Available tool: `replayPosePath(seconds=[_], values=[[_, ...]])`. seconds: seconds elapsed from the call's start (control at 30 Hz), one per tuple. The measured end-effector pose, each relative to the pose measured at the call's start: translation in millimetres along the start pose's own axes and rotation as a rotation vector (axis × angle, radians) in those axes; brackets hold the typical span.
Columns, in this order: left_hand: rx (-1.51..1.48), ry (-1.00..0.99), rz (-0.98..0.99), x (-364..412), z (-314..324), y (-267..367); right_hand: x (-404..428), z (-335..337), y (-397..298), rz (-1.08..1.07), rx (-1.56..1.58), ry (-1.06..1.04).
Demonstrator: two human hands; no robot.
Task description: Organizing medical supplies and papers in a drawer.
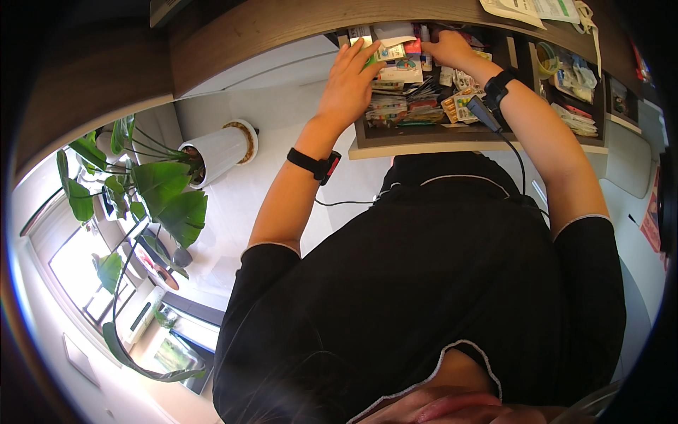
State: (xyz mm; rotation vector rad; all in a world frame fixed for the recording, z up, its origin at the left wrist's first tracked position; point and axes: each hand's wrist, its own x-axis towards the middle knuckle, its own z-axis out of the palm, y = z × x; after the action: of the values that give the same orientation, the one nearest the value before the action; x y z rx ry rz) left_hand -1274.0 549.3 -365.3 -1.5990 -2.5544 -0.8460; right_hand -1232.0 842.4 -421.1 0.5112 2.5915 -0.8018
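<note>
An open drawer (476, 140) packed with small goods is in front of me. My left hand (349, 77) lies over its left side, fingers spread across upright cartons; one is a white and green medicine box (391, 53). Deeper inside, my right hand (452, 50) reaches toward the back, its thumb beside a white tube (426, 49) and a small red box (412, 46). Its other fingertips are hidden, so a grip cannot be made out. Below the hands are stacked flat sachets (386, 108) and blister packs of capsules (456, 106).
Right of a divider, another compartment holds a yellowish round container (547, 59) and plastic packets (574, 79). A dark wooden tabletop (296, 34) overhangs the drawer, with paper pouches (529, 9) on it. A cable (522, 159) runs from my right wrist. A potted plant (217, 153) stands at left.
</note>
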Motion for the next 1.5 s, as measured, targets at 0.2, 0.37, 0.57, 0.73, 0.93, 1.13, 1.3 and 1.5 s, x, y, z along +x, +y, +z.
replayPosePath(seconds=[0.2, 0.37, 0.57, 0.73, 0.93, 1.13, 1.3, 1.5], values=[[0.087, -0.204, 0.105, 24, -10, 4, -6, -2, 20, -0.005, 0.296, -0.044], [0.278, -0.284, 0.226, 54, 4, 1, -5, 7, 1, -0.065, -0.037, -0.075], [0.454, -0.312, 0.223, 64, 20, -11, -2, 13, -17, -0.035, -0.209, 0.068], [0.455, -0.254, 0.131, 58, 7, -6, -4, 9, -10, 0.085, -0.114, -0.021], [0.46, -0.222, 0.185, 66, 13, -2, -12, -1, -21, 0.195, 0.041, -0.061], [0.434, -0.207, 0.2, 67, 27, -8, -20, -1, -16, 0.112, -0.032, 0.07], [0.473, -0.26, 0.118, 70, 27, -5, -24, -18, -4, 0.024, 0.024, 0.035], [0.498, -0.243, 0.074, 72, 31, 3, -23, -12, -18, -0.122, 0.364, 0.06]])
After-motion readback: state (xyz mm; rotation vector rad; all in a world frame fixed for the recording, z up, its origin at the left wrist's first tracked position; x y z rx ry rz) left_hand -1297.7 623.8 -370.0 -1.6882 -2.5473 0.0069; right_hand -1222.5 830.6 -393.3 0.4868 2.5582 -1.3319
